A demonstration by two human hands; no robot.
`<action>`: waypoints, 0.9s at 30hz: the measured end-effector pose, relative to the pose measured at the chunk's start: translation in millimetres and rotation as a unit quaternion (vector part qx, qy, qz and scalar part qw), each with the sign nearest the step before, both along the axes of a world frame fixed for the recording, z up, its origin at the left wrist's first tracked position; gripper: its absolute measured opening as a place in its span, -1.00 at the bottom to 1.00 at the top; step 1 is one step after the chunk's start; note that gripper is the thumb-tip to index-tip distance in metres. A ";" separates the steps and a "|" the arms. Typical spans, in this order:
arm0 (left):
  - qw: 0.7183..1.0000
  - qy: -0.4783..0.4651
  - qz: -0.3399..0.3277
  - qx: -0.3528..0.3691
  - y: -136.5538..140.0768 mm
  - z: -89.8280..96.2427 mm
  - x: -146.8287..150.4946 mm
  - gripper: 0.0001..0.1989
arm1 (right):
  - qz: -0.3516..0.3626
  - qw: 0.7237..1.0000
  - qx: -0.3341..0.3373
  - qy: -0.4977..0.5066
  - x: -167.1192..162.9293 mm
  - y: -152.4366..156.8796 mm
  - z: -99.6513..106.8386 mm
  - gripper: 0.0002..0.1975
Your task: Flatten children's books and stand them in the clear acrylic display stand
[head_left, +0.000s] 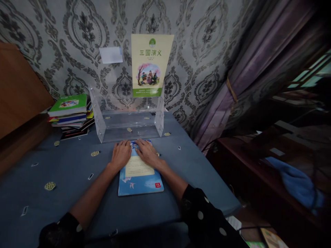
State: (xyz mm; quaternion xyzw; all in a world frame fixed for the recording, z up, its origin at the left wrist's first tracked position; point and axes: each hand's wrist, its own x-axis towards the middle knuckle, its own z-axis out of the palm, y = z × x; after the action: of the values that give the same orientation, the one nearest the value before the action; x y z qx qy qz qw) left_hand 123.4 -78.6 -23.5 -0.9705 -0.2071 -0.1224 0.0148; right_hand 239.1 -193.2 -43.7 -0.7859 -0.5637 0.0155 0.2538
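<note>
A blue book [141,186] with a cream text panel lies flat on the table in front of me. My left hand [122,153] rests on its far left edge, fingers stretched out and pointing away. Across the far right part of the cover lies my right hand [148,152], its fingers spread flat. Between the two hands a small printed square code shows on the cover. Just beyond my fingertips stands a clear acrylic rack [129,132]. A cream and green book [151,65] leans upright at the rack's right side, its cover facing me.
A stack of books [71,113] topped by a green one sits at the back left, beside a brown wooden panel [20,82]. Blue cloth with pineapple prints covers the table [191,186]. A purple curtain [232,79] hangs at the right, near a dark red surface [253,172].
</note>
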 end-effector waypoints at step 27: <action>0.999 0.013 0.013 -0.038 -2.7 -2.4 -0.5 -0.71 | -0.089 0.994 0.044 -0.047 27.4 -13.1 -25.7 -0.58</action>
State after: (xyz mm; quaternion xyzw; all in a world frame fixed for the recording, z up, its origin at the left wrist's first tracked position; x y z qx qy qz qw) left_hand 122.9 -81.3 -25.9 -0.9691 -0.2241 -0.1021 -0.0175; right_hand 266.5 -206.3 -69.5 -0.8207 -0.5032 -0.0690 0.2618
